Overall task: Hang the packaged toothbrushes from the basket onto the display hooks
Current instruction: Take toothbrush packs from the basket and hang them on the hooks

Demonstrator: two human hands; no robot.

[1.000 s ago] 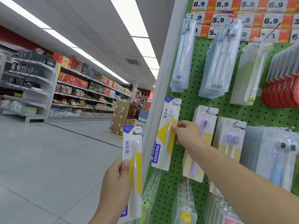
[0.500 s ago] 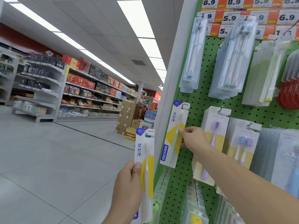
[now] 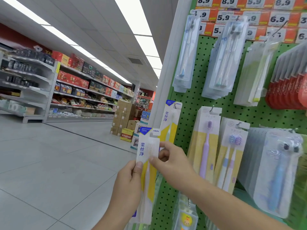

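Both hands, left [image 3: 128, 183] and right [image 3: 172, 163], pinch a "FROG" toothbrush pack [image 3: 147, 156]. Another same pack [image 3: 171, 120] hangs at the green pegboard's [image 3: 187, 127] left edge.

Green pegboard [image 3: 191, 103] hung with toothbrush packs [image 3: 170, 123]

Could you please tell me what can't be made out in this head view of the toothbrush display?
- Basket: nowhere in the frame.
- Held toothbrush pack: its middle is covered by the left hand and right hand.
- Hung matching pack: its lower part sits behind the held pack.
- Price tags: blurred and partly cut by the top edge.
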